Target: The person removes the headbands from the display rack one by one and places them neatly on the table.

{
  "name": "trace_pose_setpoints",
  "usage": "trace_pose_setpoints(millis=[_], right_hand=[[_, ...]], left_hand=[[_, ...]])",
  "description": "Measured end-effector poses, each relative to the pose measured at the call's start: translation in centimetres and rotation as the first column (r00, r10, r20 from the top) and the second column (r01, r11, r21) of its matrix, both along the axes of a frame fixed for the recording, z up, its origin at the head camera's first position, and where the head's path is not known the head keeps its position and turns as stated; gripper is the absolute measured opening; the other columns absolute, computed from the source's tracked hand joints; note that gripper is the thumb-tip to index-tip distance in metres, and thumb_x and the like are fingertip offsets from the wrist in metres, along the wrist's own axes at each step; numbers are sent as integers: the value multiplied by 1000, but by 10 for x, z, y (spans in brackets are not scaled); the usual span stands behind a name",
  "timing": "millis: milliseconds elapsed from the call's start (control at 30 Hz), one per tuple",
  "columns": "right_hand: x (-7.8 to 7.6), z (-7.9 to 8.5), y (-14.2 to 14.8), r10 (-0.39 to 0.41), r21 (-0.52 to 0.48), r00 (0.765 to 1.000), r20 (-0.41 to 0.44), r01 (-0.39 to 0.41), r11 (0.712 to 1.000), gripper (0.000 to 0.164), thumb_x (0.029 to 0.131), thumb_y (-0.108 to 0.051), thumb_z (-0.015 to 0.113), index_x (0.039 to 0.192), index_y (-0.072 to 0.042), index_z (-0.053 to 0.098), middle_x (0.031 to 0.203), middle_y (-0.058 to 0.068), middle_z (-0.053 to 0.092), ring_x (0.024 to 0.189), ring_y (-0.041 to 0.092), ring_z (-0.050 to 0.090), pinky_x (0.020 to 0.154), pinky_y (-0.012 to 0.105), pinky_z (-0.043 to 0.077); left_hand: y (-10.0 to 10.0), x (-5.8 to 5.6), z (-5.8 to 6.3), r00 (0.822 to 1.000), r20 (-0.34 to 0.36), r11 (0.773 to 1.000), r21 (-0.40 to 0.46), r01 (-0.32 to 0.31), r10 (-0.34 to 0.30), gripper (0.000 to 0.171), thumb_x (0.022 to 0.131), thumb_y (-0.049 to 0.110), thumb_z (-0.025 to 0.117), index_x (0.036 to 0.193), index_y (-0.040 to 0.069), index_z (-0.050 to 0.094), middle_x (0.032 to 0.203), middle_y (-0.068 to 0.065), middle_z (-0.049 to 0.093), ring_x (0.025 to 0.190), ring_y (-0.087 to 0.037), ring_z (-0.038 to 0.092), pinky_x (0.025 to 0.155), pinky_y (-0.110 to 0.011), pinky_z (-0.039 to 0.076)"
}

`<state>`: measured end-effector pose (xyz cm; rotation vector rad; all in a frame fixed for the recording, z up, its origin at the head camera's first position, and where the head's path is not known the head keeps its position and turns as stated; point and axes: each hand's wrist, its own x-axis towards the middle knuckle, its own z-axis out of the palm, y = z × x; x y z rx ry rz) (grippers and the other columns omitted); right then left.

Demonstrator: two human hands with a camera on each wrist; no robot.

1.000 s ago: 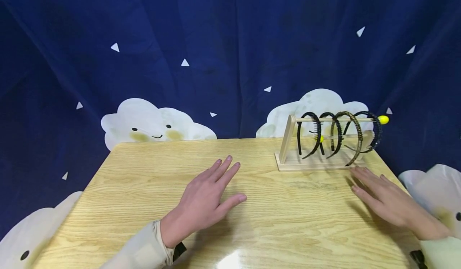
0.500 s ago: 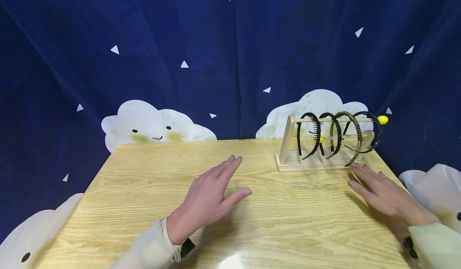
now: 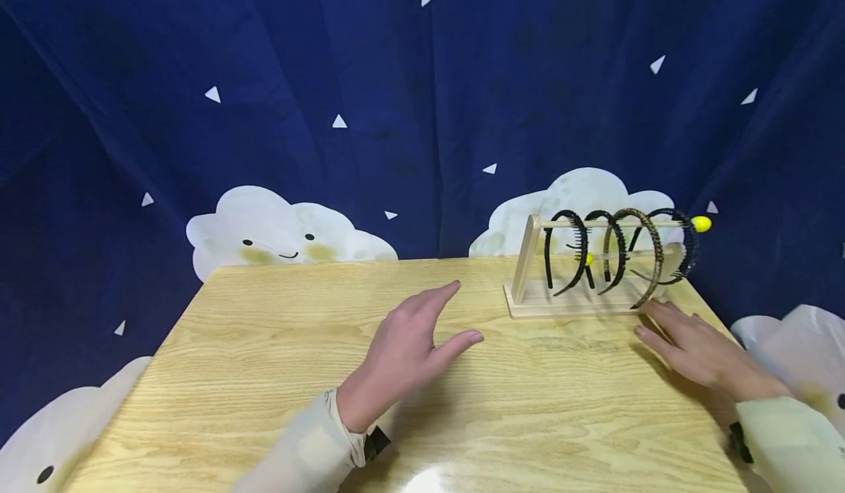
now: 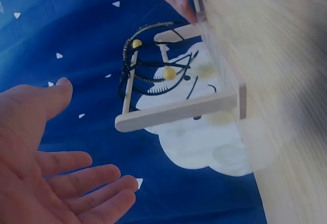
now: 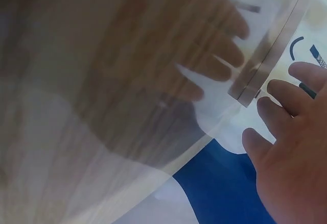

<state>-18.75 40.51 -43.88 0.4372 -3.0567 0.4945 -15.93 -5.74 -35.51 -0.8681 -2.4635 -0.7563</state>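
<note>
A pale wooden headband rack (image 3: 526, 262) stands at the back right of the table, with yellow ball ends on its rods. Several headbands hang on it: a black toothed one (image 3: 583, 258), another dark one (image 3: 621, 254), a gold-brown patterned one (image 3: 658, 254) and a glittery black one (image 3: 692, 247) at the right end. My left hand (image 3: 405, 340) hovers left of the rack, thumb spread from its fingers, holding nothing. In the left wrist view its fingers (image 4: 84, 180) are relaxed. My right hand (image 3: 703, 353) has its fingertips right at the base's front edge, near the gold-brown headband's lower end.
The light wood-grain table (image 3: 277, 346) extends left and in front of the rack. Behind it hangs a dark blue curtain (image 3: 370, 60) with white triangles and clouds. The table's right edge runs close beside my right hand.
My left hand has moved right and slightly forward, nearer the rack, turning more edge-on. My right hand has shifted slightly left and forward to the rack's base. The headbands stay in place.
</note>
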Motion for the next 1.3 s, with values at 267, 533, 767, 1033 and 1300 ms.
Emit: trace_pose_setpoints(millis=[267, 533, 767, 1033, 1300], right_hand=[[-4, -3, -1, -13, 10, 1000, 15, 12, 1000, 61, 106, -43, 46, 142, 5, 46, 149, 38, 35, 136, 59, 30, 99, 77, 24], [-7, -1, -2, -25, 4, 999, 43, 24, 1000, 62, 107, -44, 45, 145, 5, 45, 150, 37, 33, 138, 58, 28, 100, 77, 24], [-7, -2, -1, -46, 19, 997, 67, 45, 999, 69, 106, -47, 43, 148, 8, 41, 151, 37, 32, 137, 57, 29, 101, 75, 24], [-7, -3, -1, -51, 54, 996, 79, 47, 997, 70, 107, -47, 42, 148, 10, 40, 152, 36, 30, 138, 56, 28, 103, 73, 26], [-6, -2, -1, -56, 47, 995, 83, 52, 998, 73, 106, -50, 41, 149, 9, 38, 154, 35, 28, 138, 57, 27, 102, 73, 27]], left_hand=[[28, -8, 6, 997, -68, 998, 54, 35, -31, 58, 88, 42, 77, 131, 5, 65, 120, -9, 70, 111, -21, 67, 92, -36, 54], [60, -19, 22, 991, -117, 998, 13, 60, -58, 48, 91, 36, 77, 128, 6, 67, 118, -5, 71, 108, -18, 67, 91, -31, 54], [82, -28, 27, 982, -175, 997, -18, 75, -77, 41, 92, 33, 75, 123, 7, 70, 113, -3, 72, 102, -15, 68, 85, -27, 55], [103, -38, 38, 981, -180, 998, -24, 64, -67, 38, 94, 34, 72, 122, 8, 71, 116, -3, 71, 105, -14, 67, 87, -24, 53], [126, -51, 46, 989, -133, 998, -12, 56, -57, 35, 96, 32, 70, 123, 10, 71, 117, -1, 71, 99, -13, 68, 83, -23, 53]])
